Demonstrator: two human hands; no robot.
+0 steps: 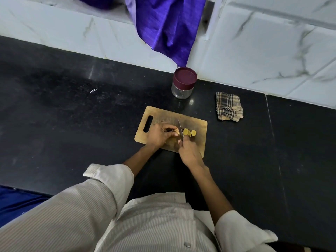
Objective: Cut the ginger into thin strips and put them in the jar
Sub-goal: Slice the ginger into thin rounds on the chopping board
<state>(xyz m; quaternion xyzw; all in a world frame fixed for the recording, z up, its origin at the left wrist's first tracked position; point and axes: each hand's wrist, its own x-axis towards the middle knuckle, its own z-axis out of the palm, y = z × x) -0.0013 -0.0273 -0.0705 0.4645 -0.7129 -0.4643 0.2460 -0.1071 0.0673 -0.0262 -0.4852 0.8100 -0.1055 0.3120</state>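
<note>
Two hands work over a rectangular wooden cutting board (197, 128) with a slot handle at its nine o'clock end, lying on the black stone table (72, 115).

Left hand (160, 135): fingers curled down, pinning the uncut pale-brown ginger piece (176, 132) near board centre. Judged small, light, firm and knobbly, likely to roll; the safest hold is from above, fingertips tucked back from the blade.

Steel-bladed knife (180, 129): blade upright against the ginger's three o'clock face.

Right hand (189, 151): fingers wrapped around the knife handle, which is hidden beneath them.

Yellow ginger slices (189, 132): about three, lying just beside the blade at three o'clock. These are rounds, not yet strips; moist cut faces may cling to steel.

Clear glass jar with maroon lid (184, 82): at twelve o'clock of the board, apart from it, near the wall; lid on, apparently empty.

Folded checked cloth (229, 107): at two o'clock.

Room: bare board remains beyond the slices; open table lies at nine and three o'clock. The board's near edge is close to the right wrist.
</note>
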